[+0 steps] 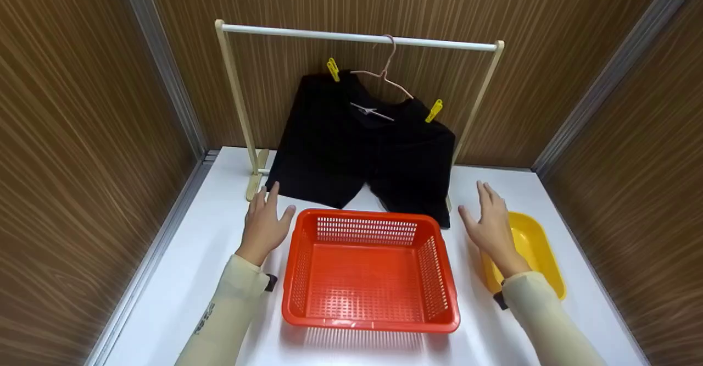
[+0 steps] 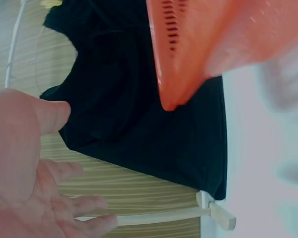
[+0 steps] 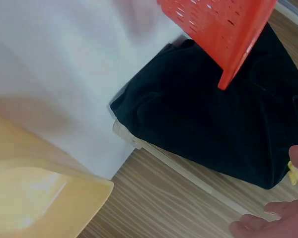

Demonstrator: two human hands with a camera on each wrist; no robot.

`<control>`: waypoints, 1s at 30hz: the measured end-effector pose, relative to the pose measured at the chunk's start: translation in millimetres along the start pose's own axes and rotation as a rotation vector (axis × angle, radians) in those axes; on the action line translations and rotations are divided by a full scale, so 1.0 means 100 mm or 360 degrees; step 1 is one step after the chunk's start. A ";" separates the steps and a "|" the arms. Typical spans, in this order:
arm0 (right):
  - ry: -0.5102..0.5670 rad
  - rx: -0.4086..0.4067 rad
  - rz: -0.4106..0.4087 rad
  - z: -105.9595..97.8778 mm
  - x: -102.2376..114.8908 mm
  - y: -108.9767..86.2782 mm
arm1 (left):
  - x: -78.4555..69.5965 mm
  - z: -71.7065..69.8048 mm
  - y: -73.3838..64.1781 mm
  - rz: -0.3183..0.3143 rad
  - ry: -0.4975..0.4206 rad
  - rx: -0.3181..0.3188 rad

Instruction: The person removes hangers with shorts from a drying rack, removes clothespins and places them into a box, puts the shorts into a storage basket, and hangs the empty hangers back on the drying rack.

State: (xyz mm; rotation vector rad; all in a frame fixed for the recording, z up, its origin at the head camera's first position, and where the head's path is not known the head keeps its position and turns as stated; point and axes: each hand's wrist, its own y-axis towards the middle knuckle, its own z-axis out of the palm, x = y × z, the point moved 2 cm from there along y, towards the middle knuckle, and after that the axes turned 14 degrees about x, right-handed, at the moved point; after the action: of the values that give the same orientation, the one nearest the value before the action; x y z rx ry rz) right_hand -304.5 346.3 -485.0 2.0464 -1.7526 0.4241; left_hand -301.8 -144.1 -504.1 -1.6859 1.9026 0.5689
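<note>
A pair of black shorts hangs from a thin pinkish hanger on the rack. Two yellow clothespins grip its top edge, one on each side. My left hand is held in the air, fingers spread, left of the red basket and near the lower left leg of the shorts. Over the inner edge of the yellow tray hovers my right hand, its fingers extended and thumb apart. Neither palm holds anything, as the left wrist view also shows for the left hand.
The drying rack has a white top bar and pale wooden legs, standing at the back of the white table. The red basket has nothing in it and sits in front of the shorts. Wood-patterned panels enclose the back and both sides.
</note>
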 end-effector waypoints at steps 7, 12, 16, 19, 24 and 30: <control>0.0130 -0.0032 -0.0015 -0.15 -0.02 0.22 | 0.05 -0.03 0.00 -0.0033 -0.0147 0.0000; 0.0193 -0.0101 -0.0036 -0.21 -0.03 0.39 | 0.11 0.00 0.02 -0.0010 -0.0192 -0.0058; 0.0248 -0.0140 -0.0061 -0.25 -0.03 0.49 | 0.16 0.02 0.04 -0.0009 -0.0257 -0.0089; 0.0434 -0.0105 -0.0042 -0.27 -0.04 0.56 | 0.19 0.04 0.05 -0.0016 -0.0381 -0.0058; 0.0838 0.0007 0.0090 -0.28 -0.07 0.70 | 0.22 0.08 0.05 -0.0028 -0.0467 -0.0012; 0.0757 -0.0012 0.0016 -0.38 -0.02 0.93 | 0.24 0.09 0.07 -0.0043 -0.0416 -0.0016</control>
State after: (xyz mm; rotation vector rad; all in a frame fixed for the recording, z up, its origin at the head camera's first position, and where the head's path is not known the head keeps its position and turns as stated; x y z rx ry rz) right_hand -395.4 354.9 -442.5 1.7455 -1.4690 0.8277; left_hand -309.3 -155.8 -526.9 -1.5563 1.6913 0.7496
